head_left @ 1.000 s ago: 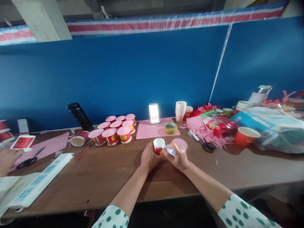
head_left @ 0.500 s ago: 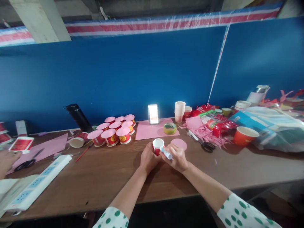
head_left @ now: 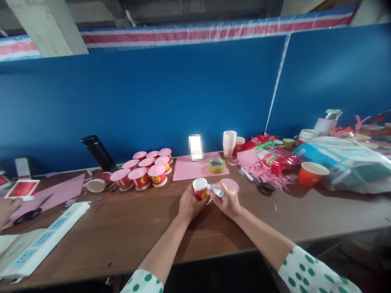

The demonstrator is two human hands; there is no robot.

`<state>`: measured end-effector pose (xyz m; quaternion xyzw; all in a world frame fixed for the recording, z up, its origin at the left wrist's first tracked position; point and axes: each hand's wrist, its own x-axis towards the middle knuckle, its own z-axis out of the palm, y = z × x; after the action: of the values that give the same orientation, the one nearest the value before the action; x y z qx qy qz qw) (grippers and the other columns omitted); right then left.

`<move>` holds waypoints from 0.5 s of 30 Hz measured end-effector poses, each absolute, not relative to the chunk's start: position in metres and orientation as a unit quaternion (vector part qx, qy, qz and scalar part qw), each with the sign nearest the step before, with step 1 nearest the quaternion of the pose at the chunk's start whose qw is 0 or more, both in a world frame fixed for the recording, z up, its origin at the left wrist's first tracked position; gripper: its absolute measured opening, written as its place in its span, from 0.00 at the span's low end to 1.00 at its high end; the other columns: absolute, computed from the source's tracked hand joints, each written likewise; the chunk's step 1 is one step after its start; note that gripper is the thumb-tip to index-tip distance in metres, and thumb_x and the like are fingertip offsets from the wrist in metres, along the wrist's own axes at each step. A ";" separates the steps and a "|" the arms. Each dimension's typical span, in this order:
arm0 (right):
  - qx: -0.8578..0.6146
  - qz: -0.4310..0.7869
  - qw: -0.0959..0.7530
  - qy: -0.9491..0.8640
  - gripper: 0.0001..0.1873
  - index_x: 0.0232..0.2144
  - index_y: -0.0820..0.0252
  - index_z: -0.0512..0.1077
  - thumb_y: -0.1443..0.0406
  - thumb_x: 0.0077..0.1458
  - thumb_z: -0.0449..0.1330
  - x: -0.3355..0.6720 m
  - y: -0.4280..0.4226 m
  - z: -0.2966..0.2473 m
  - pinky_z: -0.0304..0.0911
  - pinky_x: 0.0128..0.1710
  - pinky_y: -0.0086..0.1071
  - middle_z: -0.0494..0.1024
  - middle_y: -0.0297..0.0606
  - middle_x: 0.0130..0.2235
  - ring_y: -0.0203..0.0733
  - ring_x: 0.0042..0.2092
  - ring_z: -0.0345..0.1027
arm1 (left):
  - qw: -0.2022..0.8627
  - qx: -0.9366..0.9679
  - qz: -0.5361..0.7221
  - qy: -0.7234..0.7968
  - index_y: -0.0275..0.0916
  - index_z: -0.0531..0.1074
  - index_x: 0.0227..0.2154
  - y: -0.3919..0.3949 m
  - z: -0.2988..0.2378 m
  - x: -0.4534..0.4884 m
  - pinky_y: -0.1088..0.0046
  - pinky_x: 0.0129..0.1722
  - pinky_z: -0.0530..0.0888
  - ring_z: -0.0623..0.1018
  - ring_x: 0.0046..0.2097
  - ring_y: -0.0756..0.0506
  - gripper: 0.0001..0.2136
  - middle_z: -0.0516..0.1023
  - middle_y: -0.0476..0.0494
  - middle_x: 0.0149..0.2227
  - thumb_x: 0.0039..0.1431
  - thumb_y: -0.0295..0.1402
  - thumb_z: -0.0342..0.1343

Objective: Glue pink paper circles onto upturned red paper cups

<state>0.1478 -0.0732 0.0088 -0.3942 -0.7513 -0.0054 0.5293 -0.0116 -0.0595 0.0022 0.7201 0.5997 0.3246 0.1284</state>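
Note:
My left hand is wrapped round a red paper cup with a white rim and a gold emblem, its mouth facing up. In my right hand is a white glue stick, held tilted with one end close to the cup's rim; I cannot tell if it touches. Partly behind my right hand lies a pink paper disc. Further back, a roll of tape rests on a pink sheet. To the left stand several red cups topped with pink discs.
A phone stands at the back. To the right are stacked white cups, scissors, pink paper strips, an orange cup and a plastic bag. At left are a black flask, a power strip and another person's hand.
The glue stick has shifted from the near side of the cup's rim to its right side. More of the cup's gold emblem shows now. The view has moved slightly.

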 end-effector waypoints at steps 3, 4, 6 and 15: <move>-0.437 0.014 0.571 -0.695 0.05 0.29 0.59 0.66 0.63 0.52 0.55 0.147 -0.073 0.012 0.62 0.28 0.28 0.73 0.36 0.26 0.37 0.27 0.67 | 0.132 0.721 0.323 0.599 0.39 0.64 0.41 -0.059 0.002 -0.012 0.70 0.36 0.67 0.74 0.39 0.43 0.23 0.74 0.43 0.37 0.44 0.48 0.56; -0.446 0.020 0.585 -0.677 0.05 0.29 0.59 0.66 0.63 0.52 0.55 0.147 -0.073 0.013 0.62 0.27 0.28 0.72 0.35 0.25 0.36 0.25 0.66 | 0.132 0.723 0.323 0.596 0.39 0.64 0.41 -0.059 0.002 -0.012 0.70 0.36 0.67 0.74 0.39 0.44 0.23 0.74 0.43 0.37 0.44 0.48 0.56; -0.456 0.030 0.601 -0.656 0.05 0.29 0.59 0.65 0.63 0.52 0.55 0.146 -0.074 0.015 0.62 0.24 0.27 0.71 0.34 0.23 0.35 0.23 0.65 | 0.128 0.725 0.323 0.595 0.39 0.64 0.40 -0.059 0.001 -0.012 0.70 0.36 0.67 0.74 0.39 0.43 0.23 0.74 0.43 0.37 0.44 0.48 0.56; -0.444 0.122 0.597 -0.657 0.05 0.30 0.60 0.64 0.63 0.53 0.54 0.143 -0.073 0.015 0.60 0.20 0.25 0.70 0.32 0.22 0.32 0.20 0.62 | 0.103 0.725 0.311 0.605 0.39 0.64 0.38 -0.059 -0.001 -0.010 0.69 0.36 0.67 0.74 0.39 0.43 0.22 0.74 0.43 0.35 0.43 0.48 0.56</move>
<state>0.1427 -0.0732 0.0146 -0.4435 -0.6574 0.1221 0.5968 -0.0100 -0.0585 -0.0013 0.7254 0.6053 0.3111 0.1029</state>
